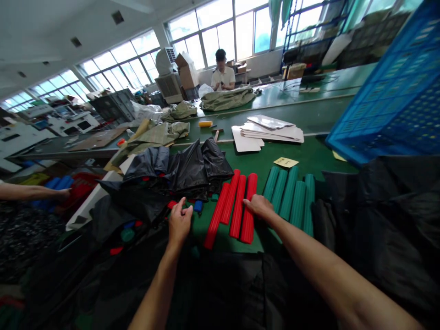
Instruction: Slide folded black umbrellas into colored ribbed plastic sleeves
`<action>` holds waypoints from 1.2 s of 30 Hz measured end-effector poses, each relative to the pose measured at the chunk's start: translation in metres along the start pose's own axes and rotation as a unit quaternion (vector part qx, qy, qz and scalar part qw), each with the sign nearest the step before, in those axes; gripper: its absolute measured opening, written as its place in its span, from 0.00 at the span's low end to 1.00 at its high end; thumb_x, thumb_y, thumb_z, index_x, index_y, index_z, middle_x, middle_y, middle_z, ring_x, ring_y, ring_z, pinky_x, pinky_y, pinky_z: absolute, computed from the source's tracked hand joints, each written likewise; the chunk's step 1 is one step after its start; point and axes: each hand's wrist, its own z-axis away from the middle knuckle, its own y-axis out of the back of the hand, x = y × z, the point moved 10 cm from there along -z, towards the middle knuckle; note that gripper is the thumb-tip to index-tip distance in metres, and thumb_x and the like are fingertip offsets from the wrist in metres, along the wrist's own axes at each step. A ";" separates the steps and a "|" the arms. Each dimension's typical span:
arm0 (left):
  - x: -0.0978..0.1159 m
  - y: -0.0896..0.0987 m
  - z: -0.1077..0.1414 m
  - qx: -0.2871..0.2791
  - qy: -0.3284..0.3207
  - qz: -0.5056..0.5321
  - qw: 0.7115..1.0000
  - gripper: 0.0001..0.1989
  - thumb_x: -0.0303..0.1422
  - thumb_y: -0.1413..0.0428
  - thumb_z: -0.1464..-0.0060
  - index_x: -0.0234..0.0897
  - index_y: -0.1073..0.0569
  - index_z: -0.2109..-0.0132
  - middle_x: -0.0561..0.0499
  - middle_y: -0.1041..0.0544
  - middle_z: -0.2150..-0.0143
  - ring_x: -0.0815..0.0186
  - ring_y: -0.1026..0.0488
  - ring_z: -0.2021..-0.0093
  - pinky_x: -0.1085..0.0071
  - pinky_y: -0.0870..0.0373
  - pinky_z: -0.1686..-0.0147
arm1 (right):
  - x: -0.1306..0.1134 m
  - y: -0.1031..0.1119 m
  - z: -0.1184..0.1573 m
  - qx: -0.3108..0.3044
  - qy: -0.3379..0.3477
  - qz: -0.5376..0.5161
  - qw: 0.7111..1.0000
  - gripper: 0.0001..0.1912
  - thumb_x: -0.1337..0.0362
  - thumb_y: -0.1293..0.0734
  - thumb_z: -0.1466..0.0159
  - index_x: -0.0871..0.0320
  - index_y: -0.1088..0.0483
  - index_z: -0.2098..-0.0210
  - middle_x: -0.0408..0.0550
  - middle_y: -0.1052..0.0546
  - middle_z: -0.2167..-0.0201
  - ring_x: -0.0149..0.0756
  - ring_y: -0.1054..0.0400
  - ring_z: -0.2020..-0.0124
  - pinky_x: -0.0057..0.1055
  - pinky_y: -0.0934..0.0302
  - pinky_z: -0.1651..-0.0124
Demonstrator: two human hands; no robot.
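Observation:
Several red ribbed tubes (225,206) lie side by side on the green table in front of me. My right hand (260,206) is closed over the rightmost red tube (248,224), its fingertips lying across the upper part. To the left, my left hand (180,224) is held with thumb and fingers apart and nothing between them. Just beyond it are black plastic bags (185,167), with a blue tube end (198,206) and red ends sticking out. Several green ribbed tubes (288,195) lie in a row right of my right hand.
A yellow label (286,162) and stacked white sheets (271,130) lie farther back. At right stands a blue plastic crate (374,87) beside black bags (388,201). A co-worker's arm (34,191) reaches in at left; another person (222,75) sits across the table.

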 end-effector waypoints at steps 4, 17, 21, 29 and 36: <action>-0.046 0.069 0.000 0.083 0.154 0.158 0.972 0.24 0.36 0.44 0.49 0.34 0.31 0.45 0.46 0.26 0.59 0.69 0.25 0.69 0.73 0.27 0.69 | -0.007 -0.009 0.006 -0.032 0.045 0.089 0.994 0.37 0.37 0.45 0.41 0.65 0.25 0.62 0.70 0.25 0.56 0.59 0.31 0.52 0.48 0.40 0.52; -0.106 0.161 0.036 0.225 0.302 0.288 0.880 0.09 0.24 0.46 0.49 0.34 0.28 0.59 0.53 0.27 0.72 0.72 0.27 0.78 0.77 0.32 0.78 | -0.007 -0.011 0.029 -0.024 0.092 0.152 0.984 0.41 0.33 0.49 0.42 0.65 0.31 0.56 0.67 0.26 0.55 0.57 0.30 0.53 0.45 0.39 0.55; -0.109 0.158 0.035 0.214 0.319 0.318 0.867 0.07 0.25 0.46 0.48 0.34 0.28 0.61 0.53 0.26 0.73 0.71 0.27 0.78 0.76 0.31 0.78 | -0.004 -0.013 0.029 -0.015 0.092 0.140 0.986 0.42 0.32 0.46 0.45 0.65 0.32 0.55 0.69 0.27 0.53 0.58 0.31 0.52 0.46 0.39 0.55; -0.113 0.146 0.049 0.199 0.333 0.286 0.876 0.08 0.25 0.45 0.50 0.34 0.27 0.61 0.53 0.26 0.73 0.72 0.28 0.78 0.77 0.32 0.78 | -0.004 -0.015 0.027 -0.033 0.117 0.085 0.989 0.36 0.34 0.45 0.43 0.62 0.32 0.57 0.61 0.25 0.57 0.49 0.29 0.55 0.37 0.40 0.59; -0.107 0.122 0.052 0.157 0.315 0.281 0.893 0.11 0.26 0.45 0.51 0.33 0.27 0.57 0.53 0.26 0.72 0.73 0.28 0.78 0.79 0.33 0.79 | 0.009 -0.012 0.029 -0.046 0.122 0.039 0.991 0.34 0.40 0.42 0.40 0.65 0.36 0.51 0.56 0.24 0.61 0.41 0.29 0.62 0.32 0.41 0.64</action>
